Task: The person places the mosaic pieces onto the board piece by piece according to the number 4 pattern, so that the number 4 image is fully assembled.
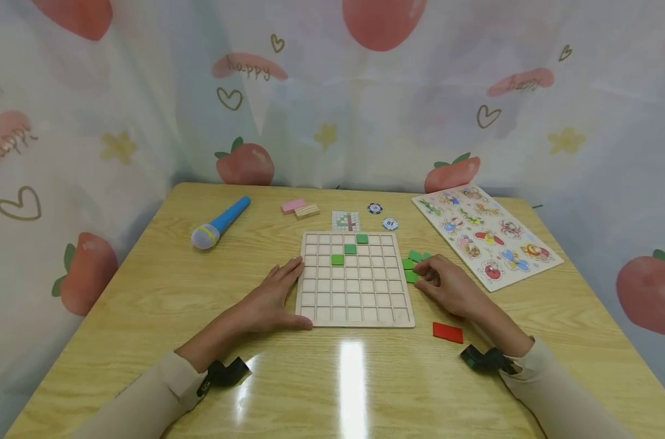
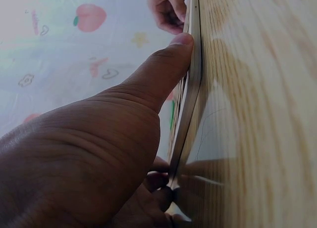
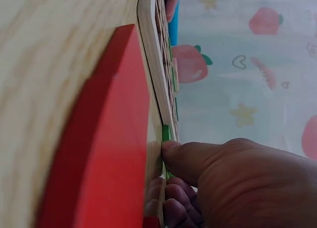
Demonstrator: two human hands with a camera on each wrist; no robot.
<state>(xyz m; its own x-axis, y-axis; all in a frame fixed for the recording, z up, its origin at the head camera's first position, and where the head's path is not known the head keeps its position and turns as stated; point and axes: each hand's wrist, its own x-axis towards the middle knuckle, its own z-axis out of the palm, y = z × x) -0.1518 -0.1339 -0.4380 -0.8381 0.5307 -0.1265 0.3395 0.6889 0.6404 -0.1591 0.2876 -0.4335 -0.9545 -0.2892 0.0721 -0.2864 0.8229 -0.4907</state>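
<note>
Left hand [image 1: 269,299] lies flat on the bench [image 1: 145,292], fingers relaxed and straight along the left edge of the wooden grid board [image 1: 354,279], thumb pressing the near-left corner to steady it. Right hand [image 1: 447,283] sits just off the board's right edge, fingers curled in over a little cluster of green square tiles [image 1: 411,265]; from the right wrist view a fingertip looks to be touching one green tile [image 3: 166,134], but whether it is actually pinched I cannot tell. Three green tiles already sit in the grid on a diagonal [image 1: 350,249]. A red tile [image 1: 448,332] lies flat on the bench near the right wrist, apart from the board.

Judging by their look, these tiles are small, thin, rigid and light, with smooth faces lying flush on a glossy bench, so likely fiddly to lift. Best hold is probably a fingertip pinch on opposite edges, or sliding one clear first. The board looks stiff and light enough to skate, hence the bracing hand
</note>
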